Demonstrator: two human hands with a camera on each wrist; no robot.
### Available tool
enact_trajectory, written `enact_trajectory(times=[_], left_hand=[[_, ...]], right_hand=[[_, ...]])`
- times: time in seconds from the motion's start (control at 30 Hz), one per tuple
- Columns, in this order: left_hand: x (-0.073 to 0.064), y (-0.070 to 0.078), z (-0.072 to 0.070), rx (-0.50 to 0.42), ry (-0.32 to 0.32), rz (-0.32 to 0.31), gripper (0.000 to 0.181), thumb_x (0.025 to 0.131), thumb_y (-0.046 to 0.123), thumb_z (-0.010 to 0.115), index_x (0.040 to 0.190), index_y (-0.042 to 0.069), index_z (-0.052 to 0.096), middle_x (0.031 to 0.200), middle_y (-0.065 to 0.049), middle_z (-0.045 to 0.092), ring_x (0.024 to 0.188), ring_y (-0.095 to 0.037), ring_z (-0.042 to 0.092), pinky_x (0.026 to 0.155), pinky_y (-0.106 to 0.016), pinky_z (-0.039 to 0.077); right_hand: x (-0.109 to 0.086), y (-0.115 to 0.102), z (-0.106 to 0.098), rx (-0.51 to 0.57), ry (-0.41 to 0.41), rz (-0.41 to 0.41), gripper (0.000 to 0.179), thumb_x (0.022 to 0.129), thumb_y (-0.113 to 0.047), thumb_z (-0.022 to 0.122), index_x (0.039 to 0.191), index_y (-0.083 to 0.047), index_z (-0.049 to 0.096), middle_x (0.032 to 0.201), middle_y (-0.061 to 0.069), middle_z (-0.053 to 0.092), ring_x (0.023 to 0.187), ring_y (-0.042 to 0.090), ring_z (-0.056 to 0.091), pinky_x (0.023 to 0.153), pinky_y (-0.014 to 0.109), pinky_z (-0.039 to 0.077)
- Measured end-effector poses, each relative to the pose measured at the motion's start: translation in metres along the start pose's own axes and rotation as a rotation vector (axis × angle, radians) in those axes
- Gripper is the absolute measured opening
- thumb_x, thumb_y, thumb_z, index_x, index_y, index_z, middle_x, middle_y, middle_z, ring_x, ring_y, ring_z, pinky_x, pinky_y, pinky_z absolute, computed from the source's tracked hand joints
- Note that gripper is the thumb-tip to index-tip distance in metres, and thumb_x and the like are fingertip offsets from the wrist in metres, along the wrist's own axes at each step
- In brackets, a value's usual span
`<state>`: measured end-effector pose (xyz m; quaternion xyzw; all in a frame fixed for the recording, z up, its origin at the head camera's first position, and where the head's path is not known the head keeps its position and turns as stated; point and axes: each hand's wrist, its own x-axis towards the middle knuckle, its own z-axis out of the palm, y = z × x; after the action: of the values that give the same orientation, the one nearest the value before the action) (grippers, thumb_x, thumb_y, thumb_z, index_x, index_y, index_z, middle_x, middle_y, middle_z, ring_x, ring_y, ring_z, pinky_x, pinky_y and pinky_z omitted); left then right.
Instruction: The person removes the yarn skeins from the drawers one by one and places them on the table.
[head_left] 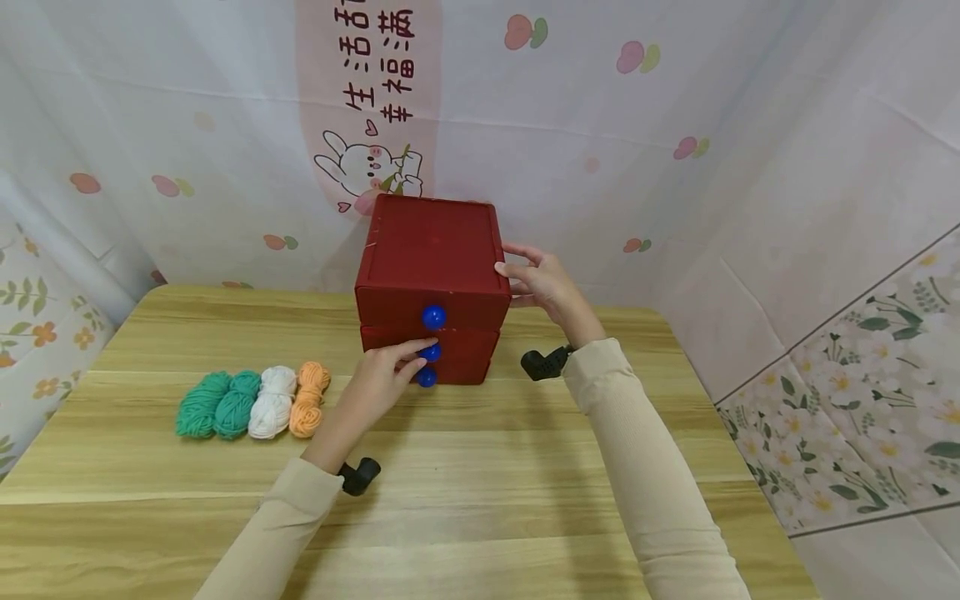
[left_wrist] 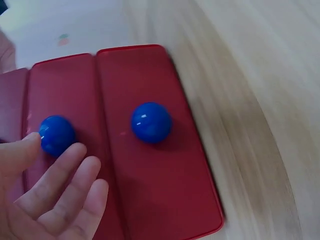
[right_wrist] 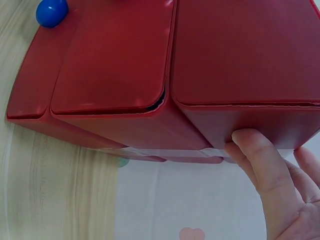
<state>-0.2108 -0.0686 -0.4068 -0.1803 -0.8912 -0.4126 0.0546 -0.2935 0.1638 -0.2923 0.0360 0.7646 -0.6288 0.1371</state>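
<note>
A red drawer box (head_left: 435,242) stands at the back of the table, with three stacked drawer fronts, each bearing a round blue knob. My left hand (head_left: 378,375) pinches the middle knob (left_wrist: 57,135) between thumb and fingers. Below it is the bottom knob (left_wrist: 151,122); above it, the top knob (head_left: 433,317). On the box's right side, near the top, rests my right hand (head_left: 547,283), its fingers fairly straight against the wall. In the right wrist view a narrow dark gap shows at the middle drawer front's corner (right_wrist: 157,102).
Left of the box, yarn skeins lie in a row on the wooden table (head_left: 480,492): two green (head_left: 204,406), one white (head_left: 272,402) and one orange (head_left: 307,400). A printed curtain (head_left: 585,167) hangs close behind the box.
</note>
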Motion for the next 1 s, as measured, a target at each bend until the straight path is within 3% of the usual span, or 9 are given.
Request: enact_trajectory(times=[0.17, 0.3, 0.43, 0.67, 1.0], left_hand=[[-0.009, -0.001, -0.006, -0.07, -0.024, -0.063, 0.026, 0.094, 0.017, 0.055, 0.118, 0.018, 0.065, 0.106, -0.009, 0.069, 0.088, -0.023, 0.067, 0.066, -0.031, 0.053], [-0.013, -0.008, -0.004, -0.052, -0.037, -0.105, 0.022, 0.092, 0.014, 0.057, 0.111, 0.015, 0.068, 0.103, -0.009, 0.07, 0.086, -0.023, 0.066, 0.067, -0.032, 0.053], [-0.011, -0.016, 0.005, -0.024, -0.087, -0.146, 0.025, 0.09, 0.012, 0.059, 0.115, 0.012, 0.066, 0.1, -0.011, 0.069, 0.087, -0.024, 0.066, 0.07, -0.034, 0.054], [-0.002, -0.029, 0.026, 0.016, -0.093, -0.09, 0.028, 0.087, 0.007, 0.062, 0.115, 0.008, 0.064, 0.098, -0.016, 0.069, 0.087, -0.026, 0.067, 0.075, -0.038, 0.055], [0.005, -0.033, 0.036, 0.022, -0.037, -0.121, 0.019, 0.085, 0.01, 0.067, 0.103, 0.011, 0.067, 0.087, -0.009, 0.07, 0.078, -0.021, 0.068, 0.069, -0.036, 0.054]], right_hand=[[0.001, 0.001, -0.001, 0.003, 0.005, 0.001, 0.051, 0.091, -0.019, 0.06, 0.139, -0.024, 0.043, 0.136, 0.011, 0.048, 0.076, 0.015, 0.067, 0.068, 0.031, 0.057], [0.002, 0.002, -0.002, 0.0, 0.001, -0.002, 0.052, 0.091, -0.02, 0.06, 0.139, -0.024, 0.042, 0.138, 0.011, 0.046, 0.076, 0.015, 0.068, 0.069, 0.031, 0.057], [0.003, 0.003, -0.001, 0.01, 0.003, -0.004, 0.051, 0.091, -0.019, 0.06, 0.139, -0.024, 0.043, 0.138, 0.009, 0.046, 0.076, 0.015, 0.068, 0.069, 0.032, 0.057], [0.003, 0.004, -0.001, 0.017, -0.006, -0.013, 0.052, 0.09, -0.018, 0.06, 0.139, -0.023, 0.043, 0.135, 0.011, 0.049, 0.076, 0.015, 0.068, 0.07, 0.033, 0.057], [0.003, 0.003, -0.002, 0.013, -0.012, -0.007, 0.052, 0.09, -0.019, 0.061, 0.139, -0.024, 0.043, 0.135, 0.01, 0.049, 0.078, 0.016, 0.068, 0.071, 0.033, 0.057]])
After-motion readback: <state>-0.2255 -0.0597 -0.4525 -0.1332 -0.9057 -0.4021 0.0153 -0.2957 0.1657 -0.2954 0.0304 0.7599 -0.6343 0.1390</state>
